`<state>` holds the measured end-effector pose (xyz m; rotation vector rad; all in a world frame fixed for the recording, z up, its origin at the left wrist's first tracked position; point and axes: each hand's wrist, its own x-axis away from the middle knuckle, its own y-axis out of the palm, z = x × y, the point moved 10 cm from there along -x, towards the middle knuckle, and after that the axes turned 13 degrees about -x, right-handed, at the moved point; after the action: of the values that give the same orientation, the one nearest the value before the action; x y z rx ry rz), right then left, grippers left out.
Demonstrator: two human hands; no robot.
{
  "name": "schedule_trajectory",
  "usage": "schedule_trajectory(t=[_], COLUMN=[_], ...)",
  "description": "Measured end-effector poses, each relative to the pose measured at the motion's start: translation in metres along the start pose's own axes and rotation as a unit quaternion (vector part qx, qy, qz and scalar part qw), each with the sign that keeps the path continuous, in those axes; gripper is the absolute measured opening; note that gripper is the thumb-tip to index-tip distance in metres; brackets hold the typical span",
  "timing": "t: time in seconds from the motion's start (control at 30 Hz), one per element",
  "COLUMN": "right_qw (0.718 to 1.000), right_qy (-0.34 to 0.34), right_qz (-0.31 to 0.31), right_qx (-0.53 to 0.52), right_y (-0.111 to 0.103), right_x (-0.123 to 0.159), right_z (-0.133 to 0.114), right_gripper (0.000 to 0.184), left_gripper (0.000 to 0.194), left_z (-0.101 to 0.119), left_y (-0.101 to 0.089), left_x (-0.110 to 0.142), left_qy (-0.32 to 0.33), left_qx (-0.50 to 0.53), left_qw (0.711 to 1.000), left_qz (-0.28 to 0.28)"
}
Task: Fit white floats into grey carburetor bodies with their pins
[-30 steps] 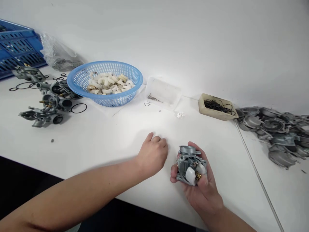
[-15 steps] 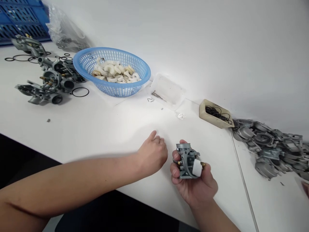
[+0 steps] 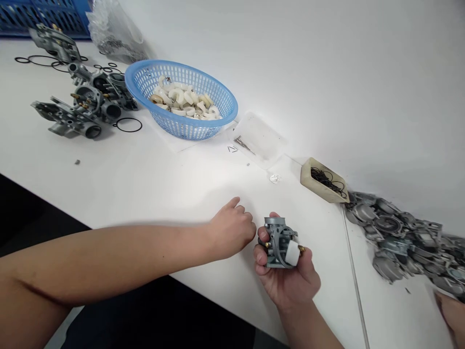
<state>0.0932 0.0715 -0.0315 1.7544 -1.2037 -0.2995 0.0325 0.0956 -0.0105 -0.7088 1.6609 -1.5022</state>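
Observation:
My right hand (image 3: 294,286) is closed around a grey metal carburetor (image 3: 278,242), holding it above the white table. A white float (image 3: 292,252) sits on the carburetor's open side, with brass parts near my thumb. Just left of it, my left hand (image 3: 232,230) is closed at the table, its fingers curled under. Whatever those fingers may hold is hidden. The two hands are close together, and the left does not grip the carburetor.
A blue basket (image 3: 145,99) holds white floats; several carburetors (image 3: 87,102) and black rings lie left. Behind are a clear tray (image 3: 267,145) with metal pins and a cream box (image 3: 319,189) of black rings. Metal bowls (image 3: 388,225) are piled right, near another person's hand (image 3: 452,312).
The carburetor has been turned in my right hand, so the float shows from the side. My view has tilted and shifted. Another person's hand has come in at the right edge.

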Motion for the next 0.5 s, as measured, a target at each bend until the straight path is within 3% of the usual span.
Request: schedule_trajectory(t=[0.5], right_qw=[0.990], right_qy=[-0.096], right_qz=[0.015], right_qx=[0.105], right_y=[0.001], right_x=[0.001], right_z=[-0.008], right_gripper=[0.061], left_gripper=[0.015], left_z=[-0.015], left_y=[0.003], left_x=[-0.003], left_qy=[-0.044], left_qx=[0.043], left_qw=[0.998], left_qz=[-0.032])
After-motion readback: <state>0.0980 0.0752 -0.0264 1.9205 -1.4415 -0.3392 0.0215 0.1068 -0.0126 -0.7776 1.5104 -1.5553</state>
